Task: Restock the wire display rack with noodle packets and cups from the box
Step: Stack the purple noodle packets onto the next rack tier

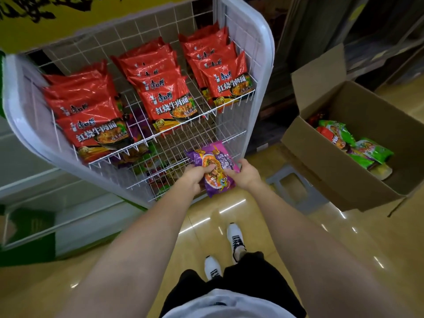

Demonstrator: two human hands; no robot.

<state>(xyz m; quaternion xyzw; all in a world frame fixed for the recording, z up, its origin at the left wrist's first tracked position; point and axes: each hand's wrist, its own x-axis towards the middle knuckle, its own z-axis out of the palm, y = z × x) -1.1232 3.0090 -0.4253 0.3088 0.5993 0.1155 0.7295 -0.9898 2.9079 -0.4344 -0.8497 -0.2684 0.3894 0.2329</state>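
Observation:
Both hands hold a purple noodle packet (214,167) in front of the white wire display rack (231,104), at the level of a lower shelf on its right side. My left hand (197,175) grips the packet's left edge with the thumb on top. My right hand (246,173) pinches its right edge. The top shelf carries three rows of red noodle packets (165,97). Lower shelves show purple and green packets through the wires. An open cardboard box (344,161) stands to the right with green and red packets (353,145) inside.
A grey plastic stool (296,187) sits under the box. A yellow sign (46,19) hangs above the rack. A white and green cabinet (34,203) stands to the left. My white shoes (234,237) are on the glossy tan floor below.

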